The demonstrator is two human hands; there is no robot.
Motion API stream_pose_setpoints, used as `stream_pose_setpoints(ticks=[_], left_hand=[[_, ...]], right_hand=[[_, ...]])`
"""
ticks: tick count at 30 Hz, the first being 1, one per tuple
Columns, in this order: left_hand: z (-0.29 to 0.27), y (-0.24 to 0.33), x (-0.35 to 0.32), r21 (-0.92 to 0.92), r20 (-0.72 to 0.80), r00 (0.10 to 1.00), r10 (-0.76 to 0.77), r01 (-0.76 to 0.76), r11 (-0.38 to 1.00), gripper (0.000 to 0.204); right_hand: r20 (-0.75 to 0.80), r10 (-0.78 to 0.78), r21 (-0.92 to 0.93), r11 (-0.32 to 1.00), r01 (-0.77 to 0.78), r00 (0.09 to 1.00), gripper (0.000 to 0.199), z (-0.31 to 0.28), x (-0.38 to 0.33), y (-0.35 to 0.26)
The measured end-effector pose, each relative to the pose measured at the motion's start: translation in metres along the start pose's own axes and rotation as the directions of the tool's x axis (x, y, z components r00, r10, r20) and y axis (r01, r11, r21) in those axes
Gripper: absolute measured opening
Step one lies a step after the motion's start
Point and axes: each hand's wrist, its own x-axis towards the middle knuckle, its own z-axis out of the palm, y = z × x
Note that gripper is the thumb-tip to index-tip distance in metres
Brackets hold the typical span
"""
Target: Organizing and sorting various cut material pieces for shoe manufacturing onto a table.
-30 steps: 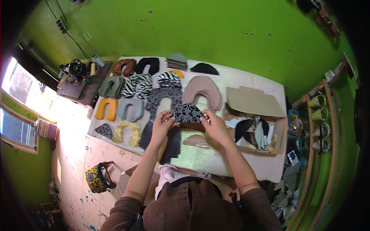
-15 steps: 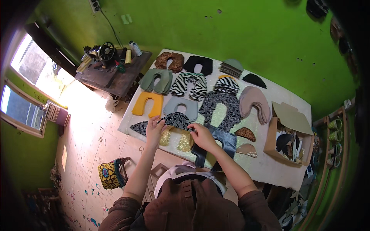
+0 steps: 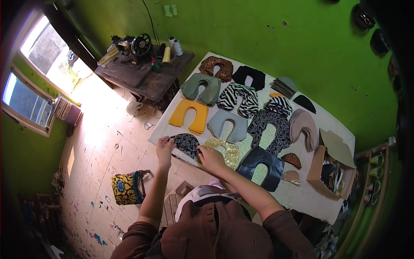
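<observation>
A half-moon piece of black material with a pale line pattern (image 3: pixel 186 145) is held by its two ends at the table's near left corner. My left hand (image 3: pixel 165 150) pinches its left end. At the right end my right hand (image 3: pixel 211 158) has its fingers closed on it. Just right of it lies a gold glittery U-shaped piece (image 3: pixel 233 152), then a dark shiny U-shaped piece (image 3: pixel 272 166). Behind are a light grey U-shaped stack (image 3: pixel 217 126) and a yellow one (image 3: pixel 199 118). Whether the held piece touches the table cannot be told.
More U-shaped stacks cover the white table (image 3: pixel 297 200): green (image 3: pixel 188 88), zebra-striped (image 3: pixel 228 96), brown spotted (image 3: pixel 207 64), and pinkish (image 3: pixel 302 123). A cardboard box (image 3: pixel 317 175) of scraps stands right. A sewing machine (image 3: pixel 133 45) is far left; a patterned stool (image 3: pixel 128 188) stands on the floor.
Both hands have moved left and toward the table's near left corner with the patterned half-moon piece. The gold piece is now uncovered. The view has shifted, so the table appears farther right.
</observation>
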Motion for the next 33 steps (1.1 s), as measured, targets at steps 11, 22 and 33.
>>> stream_pose_setpoints(ticks=[11,22,33], left_hand=[[-0.012,-0.002,0.013,0.648,0.114,0.946,0.302,-0.301,0.699,0.025],[-0.004,0.002,-0.019,0.730,0.642,0.678,0.358,-0.683,-0.015,0.038],[0.003,0.000,-0.038,0.688,0.717,0.651,0.250,-0.719,-0.100,0.044]], right_hand=[[0.074,-0.065,-0.166,0.983,0.076,0.995,0.023,0.028,0.010,-0.007],[-0.008,-0.278,-0.381,0.889,0.254,0.961,0.051,0.042,-0.001,-0.008],[0.074,-0.227,-0.376,0.895,0.238,0.971,0.063,0.035,-0.013,0.004]])
